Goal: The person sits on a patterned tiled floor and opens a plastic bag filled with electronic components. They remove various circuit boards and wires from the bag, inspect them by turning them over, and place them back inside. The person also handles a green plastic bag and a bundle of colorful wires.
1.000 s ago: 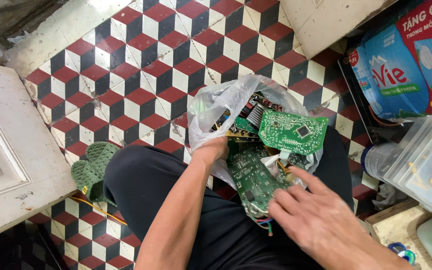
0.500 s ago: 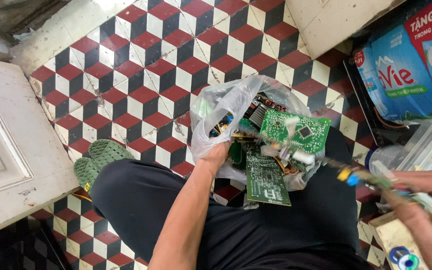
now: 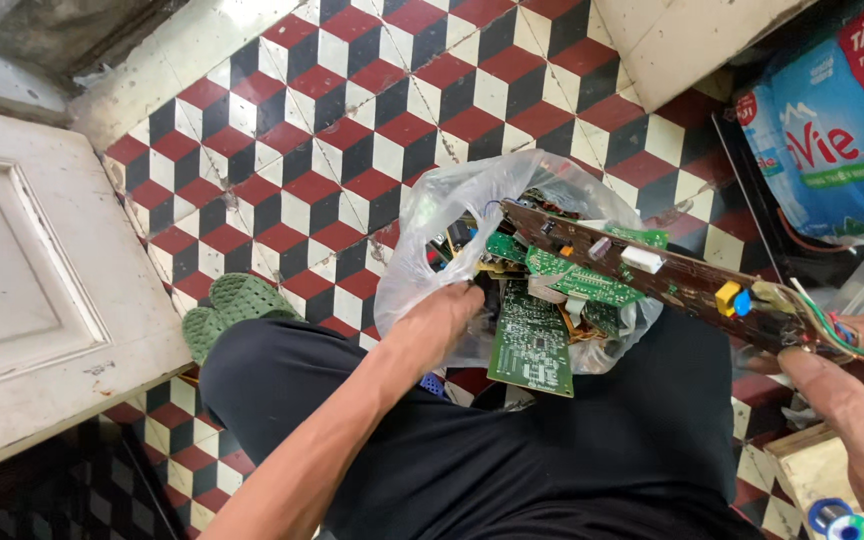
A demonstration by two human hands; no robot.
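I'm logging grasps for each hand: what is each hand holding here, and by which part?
The right hand pinches a long brown circuit board at its wired end. The left hand grips the clear plastic bag of green boards by its open rim.

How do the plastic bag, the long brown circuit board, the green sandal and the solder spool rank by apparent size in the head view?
1. plastic bag
2. long brown circuit board
3. green sandal
4. solder spool

The board, held in the right hand, is nearer the camera than the sandal, so their order is unsure.
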